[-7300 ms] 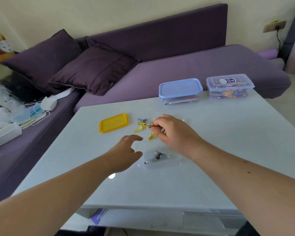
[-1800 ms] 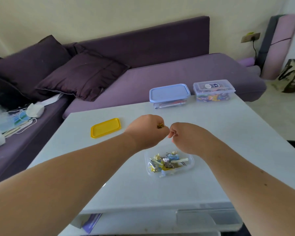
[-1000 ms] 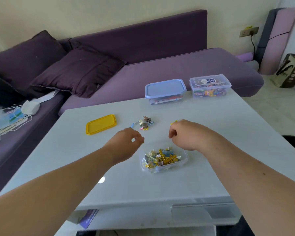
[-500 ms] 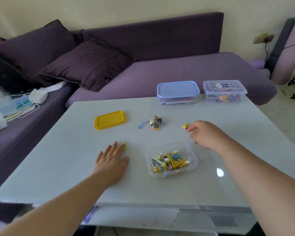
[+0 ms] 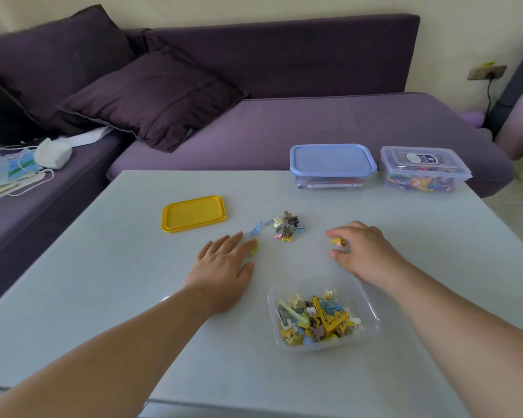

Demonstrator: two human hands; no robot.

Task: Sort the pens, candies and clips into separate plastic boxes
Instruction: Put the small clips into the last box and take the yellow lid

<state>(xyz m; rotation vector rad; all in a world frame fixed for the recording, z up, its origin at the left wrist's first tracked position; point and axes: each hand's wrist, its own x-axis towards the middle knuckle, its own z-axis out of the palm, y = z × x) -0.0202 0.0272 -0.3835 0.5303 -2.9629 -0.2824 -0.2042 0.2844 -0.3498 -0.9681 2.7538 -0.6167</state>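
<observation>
A clear lidless plastic box (image 5: pixel 370 309) near me holds several small coloured clips (image 5: pixel 316 318). A small heap of loose clips (image 5: pixel 287 226) lies further out on the table, with a blue clip (image 5: pixel 256 229) at its left. My left hand (image 5: pixel 221 270) lies flat with fingers spread, its fingertips touching a yellow clip (image 5: pixel 254 245). My right hand (image 5: pixel 364 251) is curled, pinching a yellow clip (image 5: pixel 336 241) just above the table. At the far edge stand a box with a blue lid (image 5: pixel 332 159) holding pens and a clear lidded box (image 5: pixel 424 167) of candies.
A yellow lid (image 5: pixel 194 213) lies on the white table (image 5: pixel 88 291) to the left of the loose clips. A purple sofa (image 5: pixel 299 128) with dark cushions (image 5: pixel 151 92) runs behind and to the left of the table. Masks and white items (image 5: pixel 27 164) lie on the sofa's left part.
My left hand has slid forward on the table to the yellow clip. My right hand's fingers have closed on the yellow clip it was reaching for. The camera has moved closer.
</observation>
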